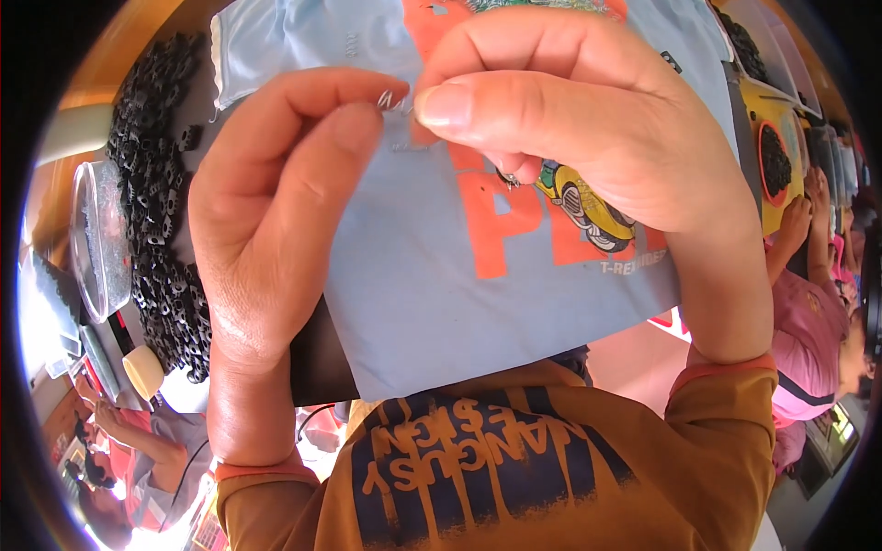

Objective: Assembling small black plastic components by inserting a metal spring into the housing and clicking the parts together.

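Over a light blue cloth (413, 312) with an orange and yellow print, both of my hands are raised close together. My left hand (276, 184) pinches a tiny metal spring (390, 101) between thumb and forefinger. My right hand (570, 110) is closed, its thumb pressed to the forefinger right beside the spring's other end; what lies between those fingertips is hidden. Two more small springs lie on the cloth: one spring (352, 44) toward the far edge, another spring (410, 147) below the fingertips.
A heap of small black plastic parts (165, 230) runs along the left side, beside a clear plastic tub (99, 239). At the right, a round orange-rimmed container (774, 163) holds black parts. Other people (808, 340) sit at both sides.
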The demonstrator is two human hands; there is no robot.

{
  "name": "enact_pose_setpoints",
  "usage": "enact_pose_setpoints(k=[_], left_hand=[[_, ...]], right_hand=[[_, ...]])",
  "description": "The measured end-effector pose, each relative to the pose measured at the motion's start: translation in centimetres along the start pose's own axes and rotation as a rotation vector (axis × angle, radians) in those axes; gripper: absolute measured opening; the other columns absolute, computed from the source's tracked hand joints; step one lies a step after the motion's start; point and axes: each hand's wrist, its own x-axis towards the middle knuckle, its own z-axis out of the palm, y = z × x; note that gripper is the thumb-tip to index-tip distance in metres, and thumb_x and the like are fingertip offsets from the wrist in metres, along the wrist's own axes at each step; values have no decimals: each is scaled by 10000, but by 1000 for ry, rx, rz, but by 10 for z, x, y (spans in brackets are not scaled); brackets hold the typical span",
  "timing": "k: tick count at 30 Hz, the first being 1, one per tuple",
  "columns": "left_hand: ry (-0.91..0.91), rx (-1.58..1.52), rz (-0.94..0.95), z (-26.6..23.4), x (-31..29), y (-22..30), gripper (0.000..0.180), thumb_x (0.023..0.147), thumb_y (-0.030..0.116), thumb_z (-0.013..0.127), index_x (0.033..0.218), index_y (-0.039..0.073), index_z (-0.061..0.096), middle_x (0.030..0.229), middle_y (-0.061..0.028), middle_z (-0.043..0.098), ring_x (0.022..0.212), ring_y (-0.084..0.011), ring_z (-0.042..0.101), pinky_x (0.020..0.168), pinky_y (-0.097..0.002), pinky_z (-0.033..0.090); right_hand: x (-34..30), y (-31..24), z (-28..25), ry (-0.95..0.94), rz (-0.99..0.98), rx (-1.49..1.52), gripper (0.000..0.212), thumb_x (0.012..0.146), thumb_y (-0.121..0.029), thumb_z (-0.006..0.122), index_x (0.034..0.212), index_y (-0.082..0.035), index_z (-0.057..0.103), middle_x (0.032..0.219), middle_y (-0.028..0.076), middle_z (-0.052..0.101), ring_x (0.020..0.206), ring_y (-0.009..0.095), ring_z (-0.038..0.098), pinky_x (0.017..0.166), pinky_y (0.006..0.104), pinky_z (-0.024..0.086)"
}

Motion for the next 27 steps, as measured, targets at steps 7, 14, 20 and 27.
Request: enact_pose_setpoints(k=[7, 14, 20, 27], left_hand=[[78, -157, 49, 11, -3, 2, 193, 944, 98, 539, 1058, -51, 581, 662, 68, 434, 541, 1, 310, 489, -173, 212], [143, -267, 11, 0, -1, 4, 140, 955, 87, 526, 998, -38, 571, 620, 63, 417, 498, -1, 278, 469, -187, 202], [135, -252, 79, 4, -4, 4, 155, 958, 91, 525, 1008, -50, 565, 620, 68, 407, 499, 0, 273, 473, -190, 200], [134, -215, 113, 4, -5, 5, 170, 954, 99, 536, 1019, -55, 566, 627, 69, 406, 504, 0, 275, 479, -191, 206]], right_hand=[[10, 31, 10, 222, -152, -133, 253, 906, -230, 599, 894, 15, 657, 681, -20, 532, 600, 58, 437, 558, 220, 361], [13, 26, 8, 248, -162, -30, 431, 947, -305, 491, 1120, 60, 643, 734, -3, 510, 688, 81, 486, 590, 229, 389], [10, 29, 5, 123, -148, 140, 487, 939, -257, 447, 1254, 101, 549, 836, 35, 535, 732, 116, 527, 635, 240, 427], [7, 27, 15, 187, -298, 51, 388, 870, -118, 600, 1226, 34, 577, 894, 42, 601, 749, 87, 555, 637, 219, 435]])
